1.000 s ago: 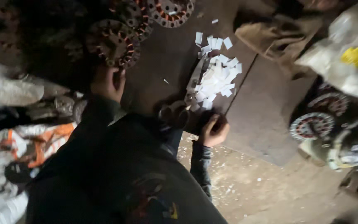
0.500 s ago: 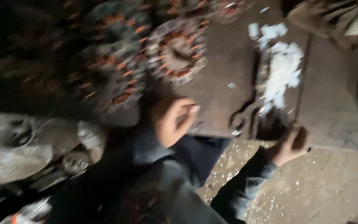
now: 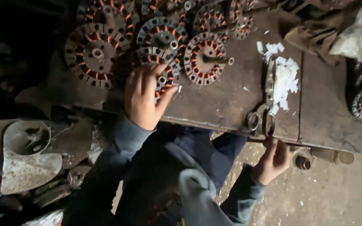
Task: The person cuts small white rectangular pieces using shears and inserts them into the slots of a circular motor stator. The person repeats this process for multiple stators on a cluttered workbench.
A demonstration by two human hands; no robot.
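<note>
1. Position of the hands. The left hand [image 3: 145,98] lies on a wound stator disc [image 3: 158,69] near the front of the rusted workbench [image 3: 223,100]. Its fingers are loosely spread over the disc's copper coils, with the thumb out to the side; whether they grip the disc or merely rest on it cannot be told. The right hand [image 3: 273,161] sits below the bench's front edge, fingers curled up toward the handles of a pair of scissors [image 3: 265,113]; contact with the handles cannot be confirmed.

2. Location of the disc. The stator disc under the left hand lies flat, touching or overlapping neighbouring stators [image 3: 93,52] in a crowded group that covers the bench's rear left area.

3. Hazard, dragging. If the disc is pulled out, its coils could catch on the adjacent discs and scrape the copper winding, because the pieces lie edge to edge.

4. Hazard, falling. The scissors' handles overhang the bench edge. A knock from the right hand could tip them to the floor.

5. Hazard, scatter. The pile of white paper slips [image 3: 283,77] lies just beside the scissors' blades; any sweep of the tool could push slips off the bench.

6. Packages and labels. A clear plastic bag [image 3: 357,35] with a yellow item inside occupies the upper right corner. No label or sign is legible.
</note>
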